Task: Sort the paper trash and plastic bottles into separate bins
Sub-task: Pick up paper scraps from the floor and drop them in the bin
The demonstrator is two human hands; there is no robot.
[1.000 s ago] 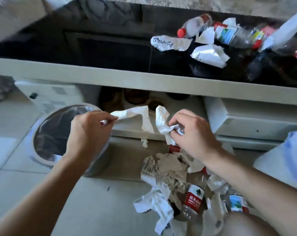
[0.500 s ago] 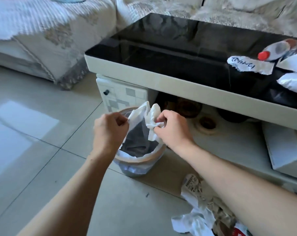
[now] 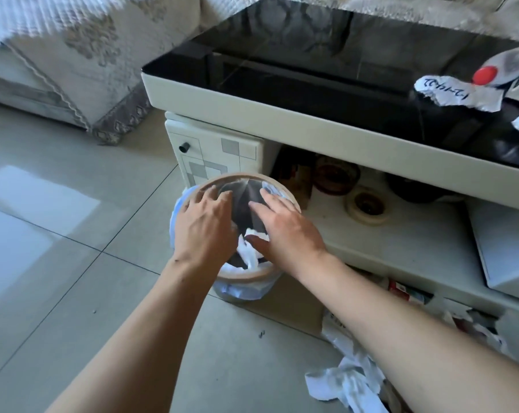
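Tiled floor [image 3: 58, 263], pale and glossy; one black-topped coffee table [image 3: 326, 126]; one lined bin [image 3: 240, 277] at its near left corner. Both hands spread flat above the bin's mouth, gripping nothing: left hand [image 3: 206, 226], right hand [image 3: 285, 229]. One white paper wad [image 3: 248, 251] just beneath them, inside the rim. Could spring back out over the edge (crumpled paper rebounds). One red-capped bottle [image 3: 502, 68] and two visible scraps [image 3: 449, 93] at the tabletop's right edge; floor pile [image 3: 350, 383] uncountable.

Bottle [image 3: 508, 67] cut by right edge; bin [image 3: 240, 275] interior hand-hidden
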